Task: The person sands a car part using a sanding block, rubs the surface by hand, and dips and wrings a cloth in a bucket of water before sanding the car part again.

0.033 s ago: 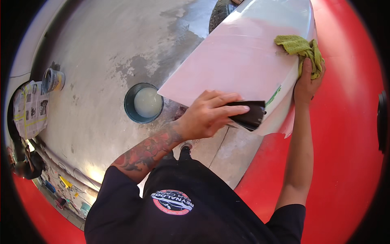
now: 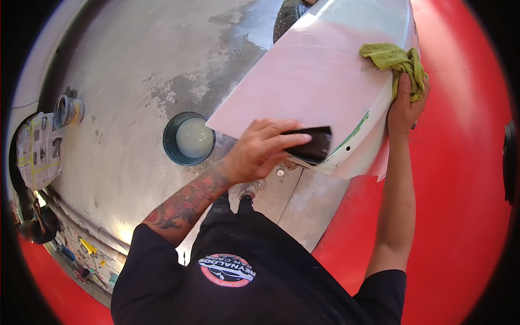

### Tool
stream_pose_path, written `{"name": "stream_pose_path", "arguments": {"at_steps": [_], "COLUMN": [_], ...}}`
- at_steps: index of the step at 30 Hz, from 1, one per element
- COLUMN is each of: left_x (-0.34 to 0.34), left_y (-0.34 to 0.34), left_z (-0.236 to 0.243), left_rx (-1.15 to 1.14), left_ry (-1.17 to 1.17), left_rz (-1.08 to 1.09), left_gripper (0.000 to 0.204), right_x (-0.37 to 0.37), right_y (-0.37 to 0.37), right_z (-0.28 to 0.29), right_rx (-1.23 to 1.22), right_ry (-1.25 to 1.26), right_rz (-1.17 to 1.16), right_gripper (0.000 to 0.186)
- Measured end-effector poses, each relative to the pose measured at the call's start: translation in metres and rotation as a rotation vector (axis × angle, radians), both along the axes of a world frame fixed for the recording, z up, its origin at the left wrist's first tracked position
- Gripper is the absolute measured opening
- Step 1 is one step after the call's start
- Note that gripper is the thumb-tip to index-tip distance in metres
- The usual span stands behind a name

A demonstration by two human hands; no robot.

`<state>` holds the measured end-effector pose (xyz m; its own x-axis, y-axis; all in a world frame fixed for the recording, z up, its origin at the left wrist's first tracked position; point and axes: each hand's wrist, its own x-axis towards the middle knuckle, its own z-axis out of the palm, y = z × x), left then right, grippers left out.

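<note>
A pale pink and white car body panel slants across the upper right, with a green streak along its near edge. My left hand is closed on a black sanding block, which lies against the panel's near end. The block's face toward the panel is hidden. To the right, my right hand rests at the panel's side edge, its fingers around a crumpled green cloth that drapes over the panel's top.
Left of the panel's corner, a dark bucket of cloudy water stands on the concrete floor. Farther left are a small tub and a newspaper-covered thing. A tyre shows behind the panel. Another person is at the far left.
My left hand has slid the sanding block leftward along the panel, uncovering a small dark hole and more of the green streak. My right hand keeps its place on the cloth.
</note>
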<state>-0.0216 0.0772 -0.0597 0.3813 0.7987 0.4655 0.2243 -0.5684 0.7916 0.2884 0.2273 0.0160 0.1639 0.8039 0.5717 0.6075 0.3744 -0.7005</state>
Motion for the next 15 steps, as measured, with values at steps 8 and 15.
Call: {"name": "stream_pose_path", "arguments": {"at_steps": [8,15], "left_x": [0.003,0.065], "left_y": [0.017,0.099], "left_z": [0.016,0.036], "left_rx": [0.034,0.048], "left_ry": [0.001,-0.071], "left_rz": [-0.111,0.039], "left_gripper": [0.055,0.052], "right_x": [-0.013,0.001], "right_y": [0.000,0.002], "right_z": [0.003,-0.006], "right_rx": [0.097,0.053], "right_ry": [0.072,0.180], "right_rz": [0.054,-0.088], "right_gripper": [0.042,0.043]}}
